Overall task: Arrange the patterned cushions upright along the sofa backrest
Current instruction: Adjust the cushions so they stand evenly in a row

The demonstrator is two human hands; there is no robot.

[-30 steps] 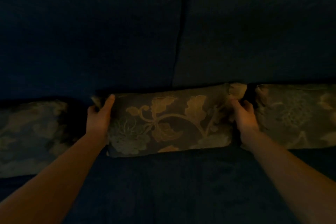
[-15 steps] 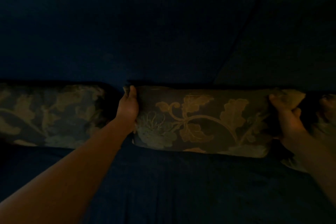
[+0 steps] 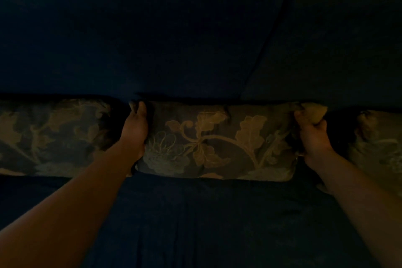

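The scene is very dim. A middle cushion (image 3: 219,141), dark with a gold leaf and flower pattern, stands against the sofa backrest (image 3: 174,39). My left hand (image 3: 134,130) grips its left end and my right hand (image 3: 313,135) grips its upper right corner. A second patterned cushion (image 3: 54,137) leans on the backrest to the left, close beside my left hand. A third patterned cushion (image 3: 378,146) shows at the right edge, partly cut off by the frame.
The dark blue sofa seat (image 3: 206,224) stretches toward me below the cushions. A seam (image 3: 272,32) between two backrest panels runs diagonally above the middle cushion's right part.
The view has shifted left, so the left cushion shows more and the right one less. The middle cushion sits closer against the backrest. Both hands keep their grip on its ends.
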